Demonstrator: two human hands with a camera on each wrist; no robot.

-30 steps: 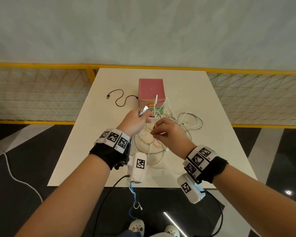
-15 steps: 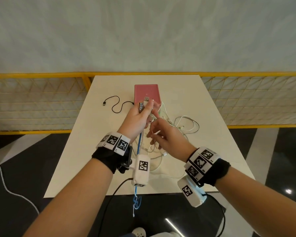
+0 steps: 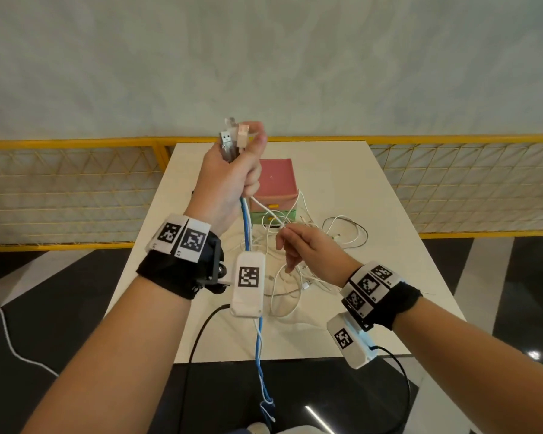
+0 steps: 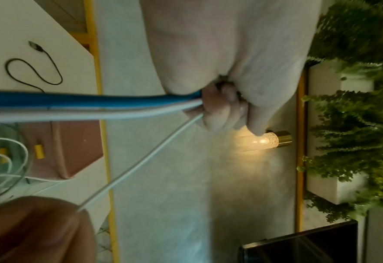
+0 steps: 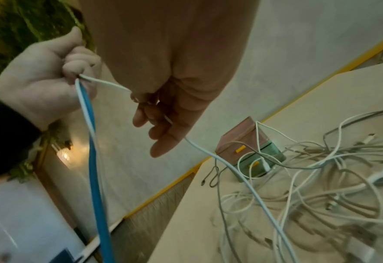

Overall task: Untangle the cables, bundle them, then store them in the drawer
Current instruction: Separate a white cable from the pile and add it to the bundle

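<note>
Two hands work above a white table (image 3: 342, 170). The left hand (image 3: 229, 180) is raised high, at about 11 o'clock from the right hand (image 3: 308, 249), its fingers (image 4: 217, 110) curled tight round a bunch of cables. Several plugs (image 3: 234, 139) stick up out of the top of this fist. A blue cable (image 3: 257, 336) and a white cable (image 5: 85, 108) beside it hang straight down from the bottom of the fist, past the wrist camera and below the near table edge.

One thin white cable (image 4: 141, 165) runs taut from the left fist down toward 4 o'clock to the right hand. The right hand's thumb and fingers (image 5: 141, 115) pinch this cable, while the other fingers are loosely spread. Beyond the pinch the cable drops into the tangle of white cables (image 3: 298, 277) lying on the table under and around the right hand.

At 12 o'clock from the tangle stands a small drawer box (image 3: 276, 183) with a pink top and a green lower drawer, both with yellow handles; some white loops lie against its front. A black cable (image 4: 35, 71) lies apart on the table at 9 o'clock from the box.
</note>
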